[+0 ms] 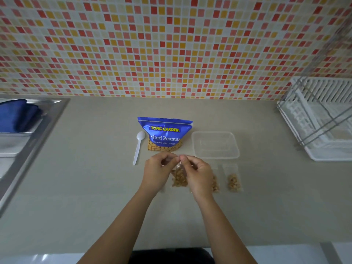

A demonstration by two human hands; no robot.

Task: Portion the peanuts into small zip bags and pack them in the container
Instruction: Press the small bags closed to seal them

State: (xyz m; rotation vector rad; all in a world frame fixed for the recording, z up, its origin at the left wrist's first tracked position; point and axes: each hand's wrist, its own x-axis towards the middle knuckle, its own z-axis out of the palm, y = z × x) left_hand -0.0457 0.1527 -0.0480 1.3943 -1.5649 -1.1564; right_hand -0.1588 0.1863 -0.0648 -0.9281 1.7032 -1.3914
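Observation:
A small clear zip bag point(179, 178) with peanuts in its lower half hangs between my hands over the counter. My left hand point(159, 171) and my right hand point(198, 173) both pinch its top edge, fingertips almost touching. Two more small bags of peanuts lie flat to the right, one point(215, 184) partly hidden behind my right hand, the other point(233, 182) in full view. The blue peanut pouch point(165, 134) stands upright behind my hands. An empty clear plastic container point(215, 144) sits to its right.
A white plastic spoon point(138, 147) lies left of the pouch. A steel sink point(28, 141) with a blue cloth point(17, 115) is at the far left. A white dish rack point(323, 121) stands at the far right. The tiled wall point(171, 46) rises behind the counter.

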